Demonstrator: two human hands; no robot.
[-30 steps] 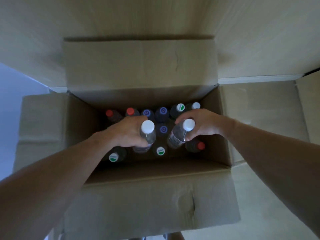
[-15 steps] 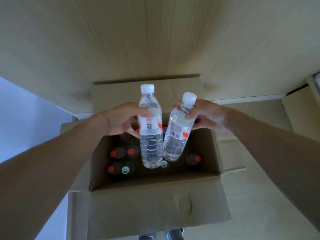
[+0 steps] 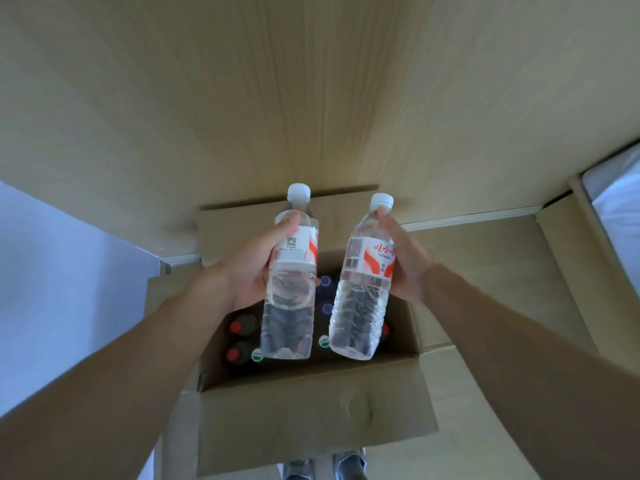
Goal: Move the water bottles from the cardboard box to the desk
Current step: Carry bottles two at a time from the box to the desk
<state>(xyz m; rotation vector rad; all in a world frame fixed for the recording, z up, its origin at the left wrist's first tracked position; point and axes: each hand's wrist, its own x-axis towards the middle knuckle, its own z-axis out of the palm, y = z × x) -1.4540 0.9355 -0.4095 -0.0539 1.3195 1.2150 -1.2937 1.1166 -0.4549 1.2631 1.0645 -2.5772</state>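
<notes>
My left hand [image 3: 247,268] grips a clear water bottle [image 3: 290,292] with a white cap and a red-and-white label, held upright above the open cardboard box [image 3: 311,414]. My right hand [image 3: 407,261] grips a second clear water bottle [image 3: 362,299] of the same kind, tilted slightly, beside the first. Both bottles hang over the box opening. Down in the box stand several more bottles [image 3: 242,337] with red, green-and-white and blue caps, partly hidden behind the two held bottles.
A pale wooden panel [image 3: 311,98] rises behind the box. The box's flaps are folded outward; the near flap [image 3: 311,431] lies toward me. A white surface [image 3: 52,271] is at left, a white object [image 3: 616,209] at far right. Shoes [image 3: 322,469] show below.
Both hands have lifted their bottles out of the box and higher, and the bottles have drawn a little apart. The view has pulled back from the box.
</notes>
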